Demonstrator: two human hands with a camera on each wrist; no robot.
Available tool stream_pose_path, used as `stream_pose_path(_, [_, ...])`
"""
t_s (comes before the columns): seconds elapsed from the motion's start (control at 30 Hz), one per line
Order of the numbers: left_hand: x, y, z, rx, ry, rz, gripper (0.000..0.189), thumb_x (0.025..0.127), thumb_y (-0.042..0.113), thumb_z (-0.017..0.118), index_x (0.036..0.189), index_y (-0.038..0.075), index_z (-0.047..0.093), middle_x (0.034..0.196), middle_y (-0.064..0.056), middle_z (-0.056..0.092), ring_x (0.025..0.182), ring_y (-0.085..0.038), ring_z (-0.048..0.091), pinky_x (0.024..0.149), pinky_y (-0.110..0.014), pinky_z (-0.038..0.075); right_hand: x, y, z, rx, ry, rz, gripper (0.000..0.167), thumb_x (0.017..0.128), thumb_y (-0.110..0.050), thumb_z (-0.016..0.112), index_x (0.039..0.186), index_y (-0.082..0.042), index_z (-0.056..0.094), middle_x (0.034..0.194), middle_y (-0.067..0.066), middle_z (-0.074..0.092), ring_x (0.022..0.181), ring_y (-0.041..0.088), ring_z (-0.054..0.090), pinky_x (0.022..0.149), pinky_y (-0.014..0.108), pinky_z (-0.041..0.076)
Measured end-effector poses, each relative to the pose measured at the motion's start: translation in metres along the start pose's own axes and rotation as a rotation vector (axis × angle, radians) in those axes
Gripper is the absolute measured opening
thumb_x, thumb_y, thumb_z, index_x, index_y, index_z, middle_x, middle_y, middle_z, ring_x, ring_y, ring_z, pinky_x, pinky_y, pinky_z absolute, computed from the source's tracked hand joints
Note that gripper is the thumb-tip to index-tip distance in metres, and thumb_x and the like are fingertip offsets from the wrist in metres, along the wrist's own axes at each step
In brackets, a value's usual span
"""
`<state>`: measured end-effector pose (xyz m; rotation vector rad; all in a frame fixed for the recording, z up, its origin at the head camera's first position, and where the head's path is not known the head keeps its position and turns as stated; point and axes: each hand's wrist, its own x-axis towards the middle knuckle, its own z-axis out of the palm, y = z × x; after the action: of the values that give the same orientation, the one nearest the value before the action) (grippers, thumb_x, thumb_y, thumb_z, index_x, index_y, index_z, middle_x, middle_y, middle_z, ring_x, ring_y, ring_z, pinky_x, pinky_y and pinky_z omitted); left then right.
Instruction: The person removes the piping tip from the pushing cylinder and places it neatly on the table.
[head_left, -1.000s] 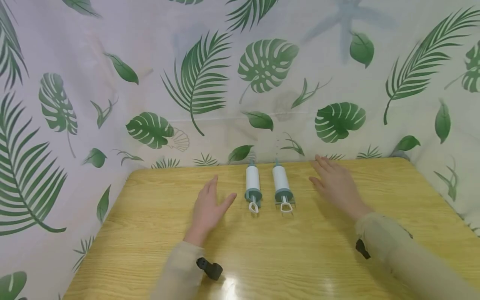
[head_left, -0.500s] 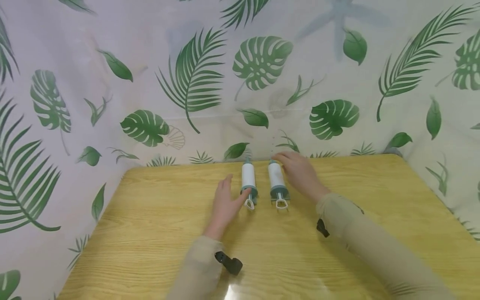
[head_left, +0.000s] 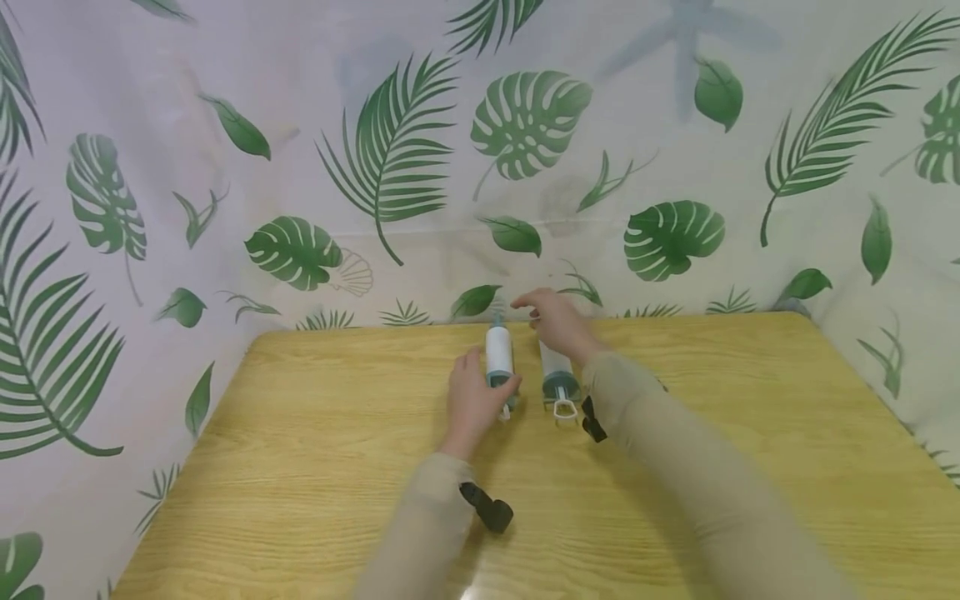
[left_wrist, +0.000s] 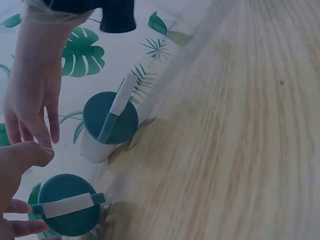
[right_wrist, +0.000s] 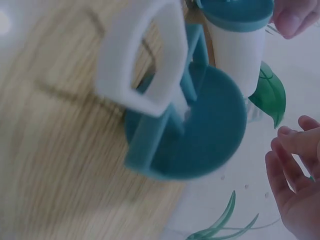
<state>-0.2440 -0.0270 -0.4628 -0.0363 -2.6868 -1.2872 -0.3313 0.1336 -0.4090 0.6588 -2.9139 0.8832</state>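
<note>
Two plunger syringes with white barrels, teal end caps and white pull handles lie side by side, nozzles toward the wall. My left hand (head_left: 474, 398) is at the left syringe (head_left: 498, 352), fingers along its left side and thumb across its near end. In the left wrist view the thumb and fingers stand spread beside its teal cap (left_wrist: 70, 220). My right hand (head_left: 558, 321) is over the far end of the right syringe (head_left: 557, 367), hiding its nozzle, with the fingers reaching toward the left syringe's tip. The right wrist view shows these fingers (right_wrist: 282, 165) loosely bent, holding nothing.
The syringes lie at the back of a wooden table (head_left: 315, 442), by its far edge. Directly behind rises a leaf-printed cloth wall (head_left: 420, 242). Black wrist straps (head_left: 487, 507) sit on both sleeves.
The left hand has moved right to the left syringe. The right hand has swept left, over the right syringe and toward the left one's tip. Both syringes have stayed in place.
</note>
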Motion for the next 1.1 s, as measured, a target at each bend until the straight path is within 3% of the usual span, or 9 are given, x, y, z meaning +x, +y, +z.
stream_pose_path(0.17, [0.007, 0.002, 0.007, 0.076, 0.020, -0.020, 0.072, 0.081, 0.040, 0.075, 0.134, 0.002, 0.045, 0.116, -0.015, 0.052, 0.101, -0.028, 0.051, 0.079, -0.039, 0.048, 0.016, -0.005, 0.011, -0.039, -0.045, 0.004, 0.041, 0.087, 0.015, 0.057, 0.124, -0.001, 0.061, 0.124, 0.018, 0.056, 0.108, 0.033, 0.057, 0.091, 0.041, 0.049])
stream_pose_path(0.37, [0.012, 0.000, 0.012, 0.151, 0.002, -0.037, 0.070, 0.080, 0.043, 0.075, 0.131, 0.003, 0.047, 0.110, -0.013, 0.052, 0.095, -0.026, 0.051, 0.075, -0.036, 0.048, 0.024, -0.005, 0.024, -0.077, -0.080, 0.020, 0.051, 0.077, 0.022, 0.052, 0.123, 0.000, 0.060, 0.121, 0.020, 0.057, 0.115, 0.034, 0.052, 0.099, 0.044, 0.042])
stream_pose_path(0.6, [0.014, -0.003, 0.012, 0.062, -0.030, -0.044, 0.064, 0.081, 0.035, 0.076, 0.127, 0.000, 0.050, 0.108, -0.013, 0.053, 0.092, -0.025, 0.053, 0.074, -0.034, 0.051, 0.025, -0.006, 0.036, -0.099, -0.107, 0.005, 0.047, 0.078, 0.022, 0.049, 0.119, 0.004, 0.062, 0.117, 0.021, 0.059, 0.112, 0.035, 0.053, 0.098, 0.043, 0.043])
stream_pose_path(0.87, [0.015, -0.004, 0.011, -0.023, -0.051, -0.035, 0.063, 0.081, 0.028, 0.077, 0.127, -0.004, 0.050, 0.111, -0.016, 0.051, 0.092, -0.025, 0.054, 0.073, -0.031, 0.053, 0.025, -0.004, 0.043, -0.053, -0.082, 0.024, 0.027, 0.087, 0.012, 0.057, 0.113, 0.007, 0.063, 0.108, 0.021, 0.061, 0.102, 0.033, 0.056, 0.093, 0.042, 0.046])
stream_pose_path(1.1, [0.011, -0.004, 0.005, -0.084, -0.037, -0.017, 0.065, 0.080, 0.025, 0.078, 0.130, -0.005, 0.049, 0.113, -0.017, 0.050, 0.094, -0.026, 0.055, 0.074, -0.033, 0.054, 0.018, -0.009, 0.037, -0.035, -0.021, -0.025, 0.022, 0.087, 0.007, 0.062, 0.109, 0.008, 0.065, 0.099, 0.020, 0.061, 0.092, 0.032, 0.055, 0.084, 0.040, 0.048])
